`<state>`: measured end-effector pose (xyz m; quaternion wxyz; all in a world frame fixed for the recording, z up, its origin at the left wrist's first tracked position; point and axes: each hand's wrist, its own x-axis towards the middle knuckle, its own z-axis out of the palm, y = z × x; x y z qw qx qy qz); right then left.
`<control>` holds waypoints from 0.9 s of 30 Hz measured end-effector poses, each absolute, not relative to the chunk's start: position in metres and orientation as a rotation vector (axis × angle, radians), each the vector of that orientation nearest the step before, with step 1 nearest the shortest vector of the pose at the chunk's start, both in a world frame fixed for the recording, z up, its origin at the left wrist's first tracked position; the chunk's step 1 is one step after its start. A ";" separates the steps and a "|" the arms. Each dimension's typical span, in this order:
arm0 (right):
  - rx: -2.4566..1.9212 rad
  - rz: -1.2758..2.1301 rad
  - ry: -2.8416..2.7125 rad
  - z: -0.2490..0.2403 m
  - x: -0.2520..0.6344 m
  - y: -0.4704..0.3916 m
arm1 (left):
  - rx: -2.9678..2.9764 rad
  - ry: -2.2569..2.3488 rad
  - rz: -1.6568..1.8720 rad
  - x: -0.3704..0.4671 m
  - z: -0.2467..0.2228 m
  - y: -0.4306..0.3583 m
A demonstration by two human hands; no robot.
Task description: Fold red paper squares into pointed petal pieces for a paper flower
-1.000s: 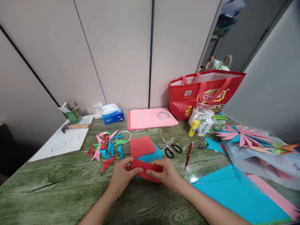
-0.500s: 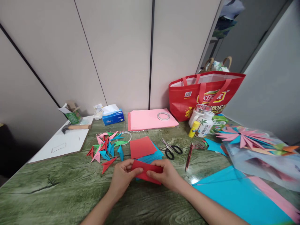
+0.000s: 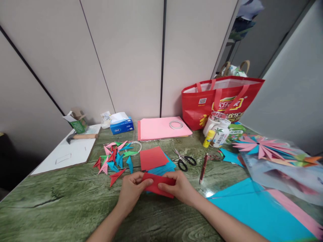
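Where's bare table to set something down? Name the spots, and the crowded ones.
Bare tabletop: front left, bordered by the white board, folded paper pieces and left hand; also between the forearms, nearer than the held red paper. Crowded: the right, with bottle, glue stick, red bag, paper flower.

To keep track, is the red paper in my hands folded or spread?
Folded, it seems: the red paper in your left hand and right hand is a strip, shallower than the red square beyond it.
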<state>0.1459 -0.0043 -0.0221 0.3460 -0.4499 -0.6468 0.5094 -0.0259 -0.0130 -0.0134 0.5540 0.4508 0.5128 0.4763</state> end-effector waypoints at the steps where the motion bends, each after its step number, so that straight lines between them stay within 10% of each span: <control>1: -1.175 1.314 -1.688 -0.022 0.146 -0.004 | 1.071 1.214 1.131 -0.026 -0.014 -0.013; 10: -1.157 0.745 -1.812 -0.023 0.141 -0.012 | 1.126 1.267 1.263 -0.023 -0.017 -0.016; 27: -1.205 1.062 -1.547 -0.026 0.142 -0.004 | 0.971 1.181 1.301 -0.018 -0.012 -0.018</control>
